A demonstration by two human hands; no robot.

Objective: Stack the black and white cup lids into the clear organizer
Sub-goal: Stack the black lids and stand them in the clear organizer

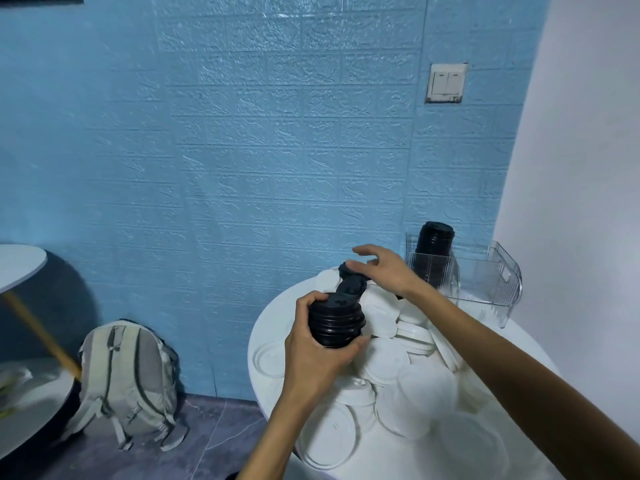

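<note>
Left hand [320, 344] is clamped round a short black stack [336, 322] above the bench [277, 318], kept upright to take more, while the right hand [382, 271], fingers spread, is lowered onto loose black lids [351, 285] near the organizer [485, 282].

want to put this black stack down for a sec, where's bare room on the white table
Bare table shows along the left rim, left of the left hand, and near the organizer at the back right. The middle and front are crowded with white lids.
</note>
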